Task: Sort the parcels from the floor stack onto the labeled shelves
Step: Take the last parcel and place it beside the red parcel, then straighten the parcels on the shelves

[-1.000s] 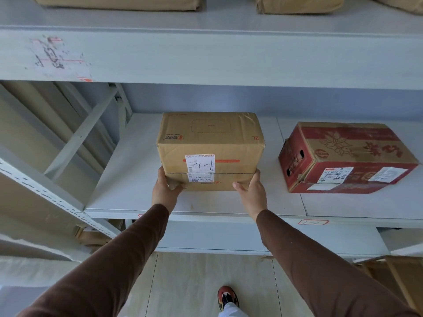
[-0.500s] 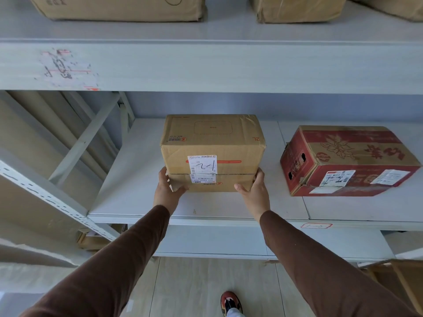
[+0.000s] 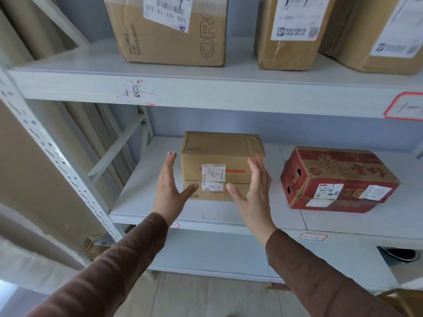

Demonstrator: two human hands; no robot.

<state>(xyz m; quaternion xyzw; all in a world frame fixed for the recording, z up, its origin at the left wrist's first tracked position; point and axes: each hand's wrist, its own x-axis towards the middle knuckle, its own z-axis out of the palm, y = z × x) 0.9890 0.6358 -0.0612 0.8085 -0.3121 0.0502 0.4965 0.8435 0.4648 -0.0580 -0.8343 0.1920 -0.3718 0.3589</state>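
Two brown parcels (image 3: 220, 165) sat stacked on the middle shelf (image 3: 206, 216), handwritten tag facing out, left of a red carton (image 3: 338, 179). My left hand (image 3: 168, 191) and right hand (image 3: 253, 193) flanked the stack, fingers straight, grasping nothing. Thumbs looked close to the lower box; contact unclear from this angle. Judgement: placement step about finished. To do it well, draw both hands straight back together so the top box isn't dragged askew, and match the tag against the shelf label (image 3: 312, 236).
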